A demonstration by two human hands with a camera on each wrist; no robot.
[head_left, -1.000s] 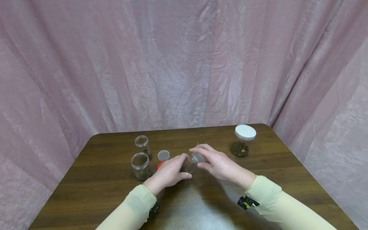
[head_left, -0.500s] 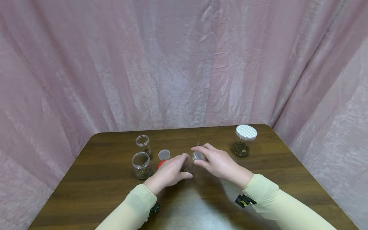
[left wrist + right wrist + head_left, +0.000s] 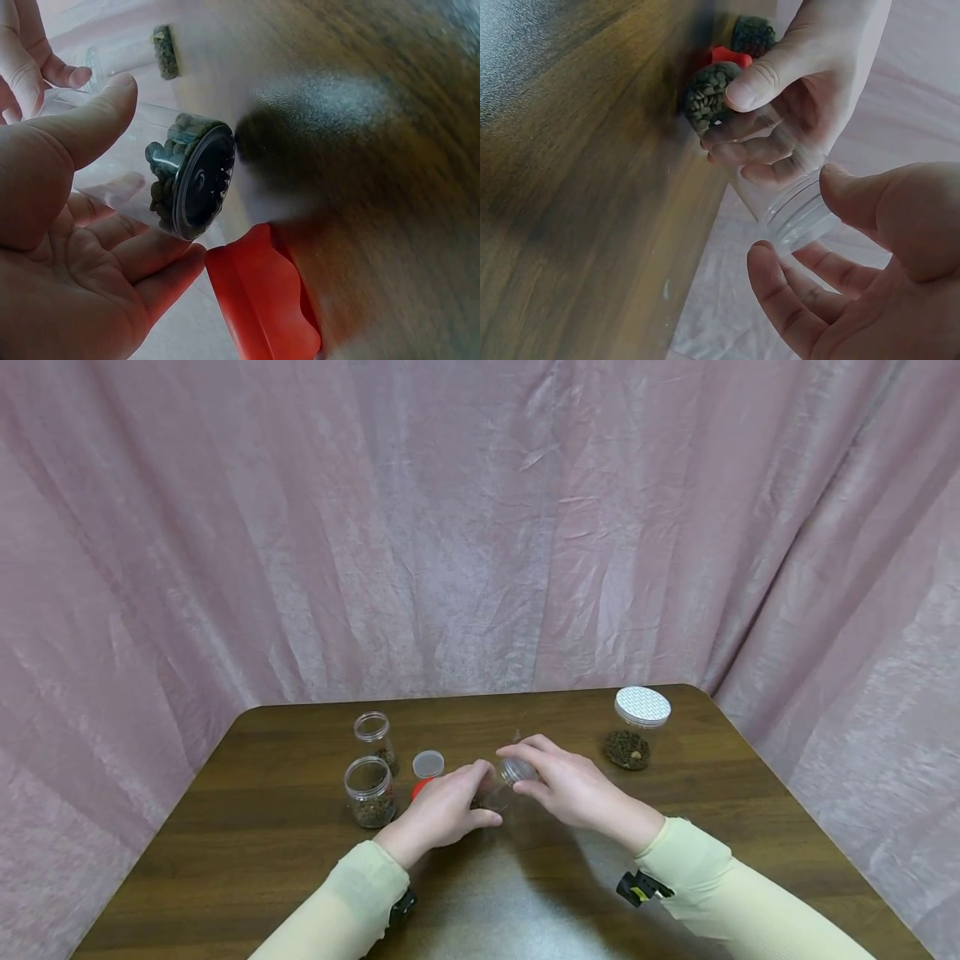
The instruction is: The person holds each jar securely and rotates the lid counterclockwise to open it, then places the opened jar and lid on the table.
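My left hand (image 3: pixel 448 810) grips a clear jar (image 3: pixel 761 184) partly filled with small dark brown-green pellets (image 3: pixel 171 161). The jar leans to the right, with its base close over the wooden table (image 3: pixel 375 172). At its top, the thumb and fingers of my right hand (image 3: pixel 573 787) pinch the clear, ridged lid (image 3: pixel 802 217). In the head view the left fingers hide much of the jar. A red plastic piece with a wavy edge (image 3: pixel 262 292) lies just beyond the left hand, mostly hidden from the head camera.
Left of the hands stand two lidless clear jars, a nearer one (image 3: pixel 371 797) and a farther one (image 3: pixel 372 735), both with dark contents. A small translucent lid (image 3: pixel 428 764) lies beside them. A white-lidded jar (image 3: pixel 642 707) stands back right. A pink curtain (image 3: pixel 465 527) hangs behind the table.
The right thumb and fingers have shifted slightly around the lid, first inward and then partly back. The left hand and the jar's body have stayed nearly still.
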